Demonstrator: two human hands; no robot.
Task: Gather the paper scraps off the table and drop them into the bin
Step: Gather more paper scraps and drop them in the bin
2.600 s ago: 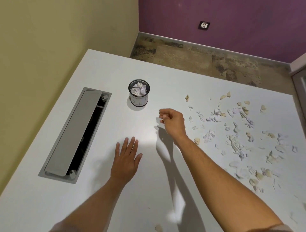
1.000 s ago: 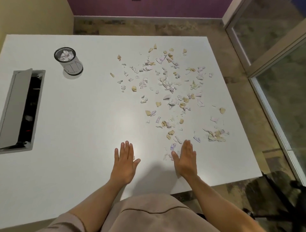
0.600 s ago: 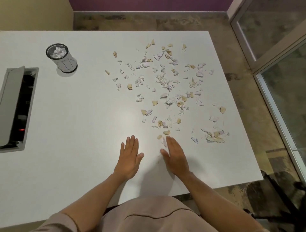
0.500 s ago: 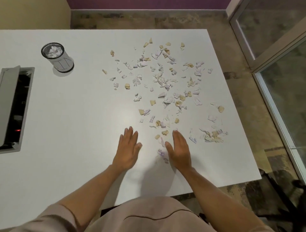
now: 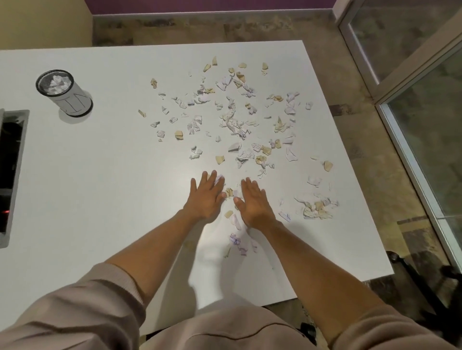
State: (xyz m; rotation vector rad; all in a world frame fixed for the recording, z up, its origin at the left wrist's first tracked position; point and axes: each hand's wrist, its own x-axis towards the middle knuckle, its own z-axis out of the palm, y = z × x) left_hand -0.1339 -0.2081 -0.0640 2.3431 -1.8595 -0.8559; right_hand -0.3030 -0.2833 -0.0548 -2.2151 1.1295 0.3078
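Around both flat hands (image 5: 230, 199), paper scraps (image 5: 237, 122) litter the table (image 5: 100, 187).

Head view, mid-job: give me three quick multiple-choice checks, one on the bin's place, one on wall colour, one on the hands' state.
1. Where is the bin relative to the paper scraps?
A. left of them
B. right of them
C. among them

2. What colour is the far wall?
A. green
B. purple
C. white

3. How are the left hand and right hand?
A. both flat, fingers straight
B. both fists
C. holding the bin

Answers:
1 A, it stands far left on the table.
2 B, a purple strip shows at top.
3 A, both lie spread on the table, scraps between them.
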